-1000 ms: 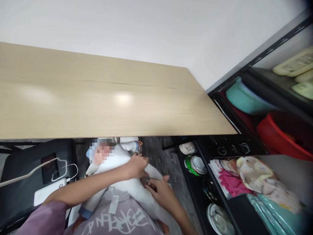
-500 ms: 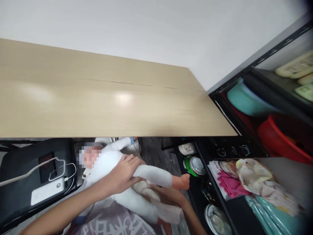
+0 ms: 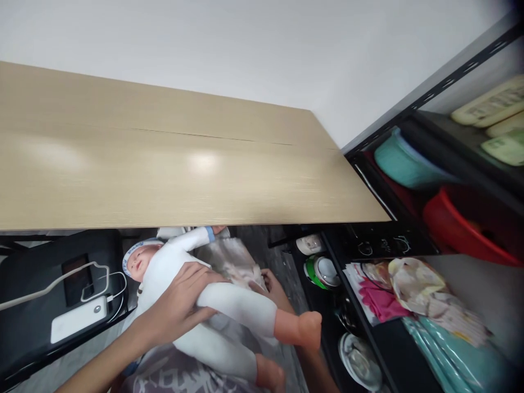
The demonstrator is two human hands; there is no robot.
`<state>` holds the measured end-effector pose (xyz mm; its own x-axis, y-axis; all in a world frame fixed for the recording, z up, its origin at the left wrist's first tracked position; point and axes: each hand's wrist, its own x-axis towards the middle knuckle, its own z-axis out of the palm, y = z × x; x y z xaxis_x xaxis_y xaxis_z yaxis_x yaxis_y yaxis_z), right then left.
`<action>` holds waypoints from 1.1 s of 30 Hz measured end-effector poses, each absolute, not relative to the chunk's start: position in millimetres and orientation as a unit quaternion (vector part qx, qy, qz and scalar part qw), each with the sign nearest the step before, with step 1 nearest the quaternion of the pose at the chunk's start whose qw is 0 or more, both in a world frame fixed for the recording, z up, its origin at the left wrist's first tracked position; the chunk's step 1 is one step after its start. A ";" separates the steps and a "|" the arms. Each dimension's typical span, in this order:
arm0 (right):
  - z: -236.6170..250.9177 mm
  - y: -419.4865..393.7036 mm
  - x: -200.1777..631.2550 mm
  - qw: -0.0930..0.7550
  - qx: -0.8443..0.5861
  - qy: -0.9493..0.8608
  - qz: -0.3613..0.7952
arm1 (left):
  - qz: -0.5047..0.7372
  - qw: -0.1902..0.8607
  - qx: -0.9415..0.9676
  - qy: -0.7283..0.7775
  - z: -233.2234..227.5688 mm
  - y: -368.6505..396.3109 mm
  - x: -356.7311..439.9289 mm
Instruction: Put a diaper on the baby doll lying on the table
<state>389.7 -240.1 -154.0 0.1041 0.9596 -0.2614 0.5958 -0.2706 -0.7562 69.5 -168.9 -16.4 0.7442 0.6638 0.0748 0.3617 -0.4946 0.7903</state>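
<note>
1. Black chair seat at far left, below the desk's near edge: white power bank with its cable lies on it, just beside the doll's head
2. Baby doll in a white suit lies on the person's lap, under the near edge of the desk, over a printed cloth
3. Left hand rests on the doll's belly and hip, fingers spread and curled loosely round the top of the raised thigh; a light clasp, not a fist
4. Long axis runs diagonally: head at upper left toward the chair, bare feet at lower right toward the shelf. Face up, one arm stretched toward the desk edge. Nearer leg lifted, foot sticking out right
5. Right hand sits mostly behind the raised leg, touching a pale crumpled wrap under the doll; fingers hidden, cannot tell how far open or what it grips
6. Judgement: to do this well, keep the left hand steady at the hip so the leg stays up and the body does not roll; work the right hand flat beneath, pulling the wrap along the body axis, not across it
7. Right: black shelf frame with a green-rimmed cooker, pink cloth, teal tub, red basin
</note>
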 end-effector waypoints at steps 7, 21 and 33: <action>-195.3 -166.6 342.5 0.279 -0.728 -0.527 0.338 | 0.149 0.375 0.877 0.262 -16.0 -170.7 79.0; -228.9 -82.5 284.1 0.270 -0.668 -0.646 0.252 | 0.104 0.271 0.932 0.218 -43.1 -181.5 99.5; -230.6 -71.8 338.0 0.424 -0.652 -0.532 0.335 | 0.113 0.262 0.928 0.239 -49.1 -180.6 95.9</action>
<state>338.0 -71.8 -230.6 0.2099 0.9776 0.0151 0.4093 -0.0738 -0.9094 95.9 -180.6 -49.1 0.8600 0.5031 0.0851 0.3844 -0.7485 0.5404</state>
